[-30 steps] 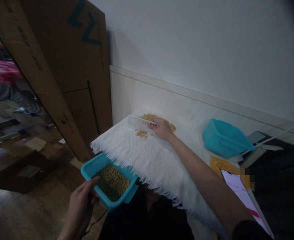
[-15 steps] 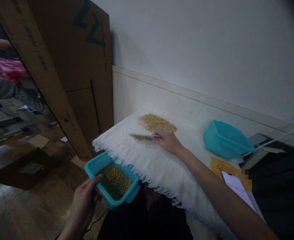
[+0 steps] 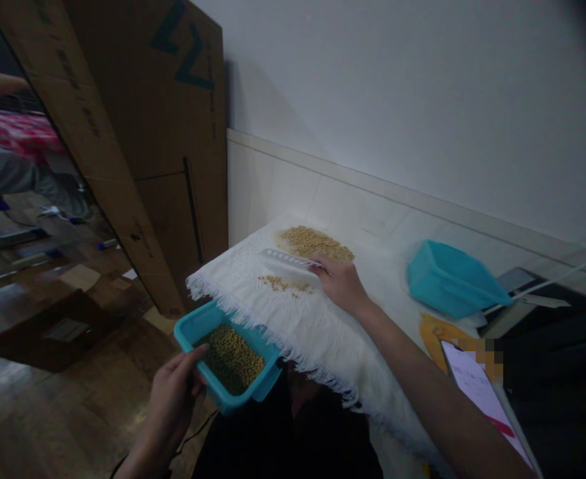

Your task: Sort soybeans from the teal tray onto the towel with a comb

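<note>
1. Since half a second ago: white scraper [image 3: 290, 261] lifted off the beans and tipped back, slotted face now showing; earlier seen edge-on, flat against a small heap.
2. Left on the white cloth [image 3: 302, 326]: a thin trail of beans [image 3: 283, 285], loose and spread between the scraper and the fringed edge; earlier bunched tight under the blade.
3. Grip of the right hand [image 3: 340, 283] clamped on the scraper's near end, just beside the large bean pile [image 3: 315, 243] at the far side of the cloth.
4. Grip of the left hand [image 3: 173, 399] clamped on the near rim of the teal tub [image 3: 187, 329], held just below the cloth's fringe, much as before, part full of beans.
5. Counted: two hands, one scraper, one cloth.
6. Two tubs: one held, the spare tub [image 3: 449, 279] lying tilted to the right, well apart from both hands.
7. Two bean patches on the cloth, plus the load in the held tub.
8. One cardboard box [image 3: 147, 133] leaning by the wall at the left.
</note>
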`<state>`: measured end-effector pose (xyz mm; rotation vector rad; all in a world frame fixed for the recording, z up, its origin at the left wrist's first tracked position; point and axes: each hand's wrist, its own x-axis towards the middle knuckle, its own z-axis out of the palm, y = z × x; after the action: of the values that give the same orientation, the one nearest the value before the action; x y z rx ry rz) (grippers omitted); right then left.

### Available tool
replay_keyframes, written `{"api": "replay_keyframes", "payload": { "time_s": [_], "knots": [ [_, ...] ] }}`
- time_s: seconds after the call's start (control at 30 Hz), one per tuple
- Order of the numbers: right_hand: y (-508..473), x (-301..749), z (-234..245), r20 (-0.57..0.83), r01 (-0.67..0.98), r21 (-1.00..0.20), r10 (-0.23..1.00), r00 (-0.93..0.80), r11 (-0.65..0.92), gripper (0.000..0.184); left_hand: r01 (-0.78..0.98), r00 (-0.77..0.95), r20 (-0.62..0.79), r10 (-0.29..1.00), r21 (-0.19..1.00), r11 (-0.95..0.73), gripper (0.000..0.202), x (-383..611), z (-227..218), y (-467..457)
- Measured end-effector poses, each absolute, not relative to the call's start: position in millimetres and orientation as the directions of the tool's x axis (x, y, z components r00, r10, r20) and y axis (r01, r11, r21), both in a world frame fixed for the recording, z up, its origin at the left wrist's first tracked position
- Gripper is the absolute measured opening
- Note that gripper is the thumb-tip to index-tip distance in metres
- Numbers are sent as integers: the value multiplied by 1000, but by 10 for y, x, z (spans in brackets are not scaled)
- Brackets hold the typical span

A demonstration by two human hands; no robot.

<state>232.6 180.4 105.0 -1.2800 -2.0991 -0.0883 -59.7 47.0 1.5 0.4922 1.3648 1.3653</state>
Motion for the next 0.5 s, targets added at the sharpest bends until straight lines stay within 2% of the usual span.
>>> {"api": "replay_keyframes", "payload": {
  "time_s": [0.23, 0.5],
  "knots": [
    [1868, 2212, 893, 468, 741, -284, 762, -447, 609, 33, -365, -319, -371, 872, 897, 249, 40, -565, 50, 453],
    [1336, 2362, 791, 547, 688, -229, 676, -494, 688, 35, -367, -290, -374, 881, 894, 259, 37, -545, -6, 446]
  ]
}}
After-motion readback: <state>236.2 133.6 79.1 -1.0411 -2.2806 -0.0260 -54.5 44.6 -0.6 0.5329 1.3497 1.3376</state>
